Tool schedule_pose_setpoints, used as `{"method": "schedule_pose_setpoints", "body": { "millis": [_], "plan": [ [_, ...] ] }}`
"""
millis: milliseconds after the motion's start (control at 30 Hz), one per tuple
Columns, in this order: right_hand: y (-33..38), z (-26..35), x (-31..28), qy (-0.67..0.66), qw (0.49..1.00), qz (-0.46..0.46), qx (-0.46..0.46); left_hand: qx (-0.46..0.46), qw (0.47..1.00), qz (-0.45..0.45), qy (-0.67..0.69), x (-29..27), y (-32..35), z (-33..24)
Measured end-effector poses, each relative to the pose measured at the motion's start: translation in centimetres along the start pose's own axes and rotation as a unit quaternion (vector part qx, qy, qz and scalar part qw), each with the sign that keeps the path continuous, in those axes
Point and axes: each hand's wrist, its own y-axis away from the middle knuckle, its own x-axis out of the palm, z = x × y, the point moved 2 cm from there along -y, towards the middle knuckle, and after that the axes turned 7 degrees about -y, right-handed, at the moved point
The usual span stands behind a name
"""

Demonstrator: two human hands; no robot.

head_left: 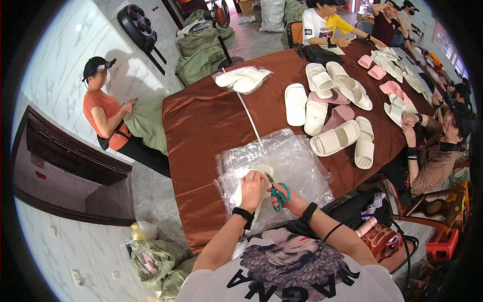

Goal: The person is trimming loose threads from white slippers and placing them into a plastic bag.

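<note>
My left hand (252,189) has its fingers bent over a white slipper (264,169), gripping it near the table's front edge. Most of that slipper is hidden beneath the hand. Just to its right, my right hand (293,201) is closed around scissors with teal handles (281,193). Their blades point up and left, close to the slipper and my left fingertips. Whether the blades touch the slipper, I cannot tell. Under both hands, clear plastic bags (307,168) lie spread out and overlapping.
The table has a brown cloth (201,131). Loose white slippers (334,138) and pinkish ones lie to the right. A bagged white pair (244,79) sits farther back. One person in orange (103,113) stands left with a green sack; others sit along the far and right sides.
</note>
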Motion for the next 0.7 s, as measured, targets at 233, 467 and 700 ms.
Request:
{"method": "schedule_pose_setpoints", "body": {
  "millis": [233,467,700],
  "plan": [
    [3.1,4.5,-2.9,0.168,0.971,-0.116,-0.121,-0.171,0.941,-0.074,0.284,-3.8,-1.1,0.9],
    [8.2,10.1,-12.5,0.62,0.665,-0.366,-0.196,-0.248,0.856,-0.25,0.379,-15.3,2.2,4.4],
    [7.6,9.7,-17.2,0.762,0.543,-0.333,-0.12,-0.336,0.825,-0.323,0.321,-19.8,10.5,13.9]
  ]
}}
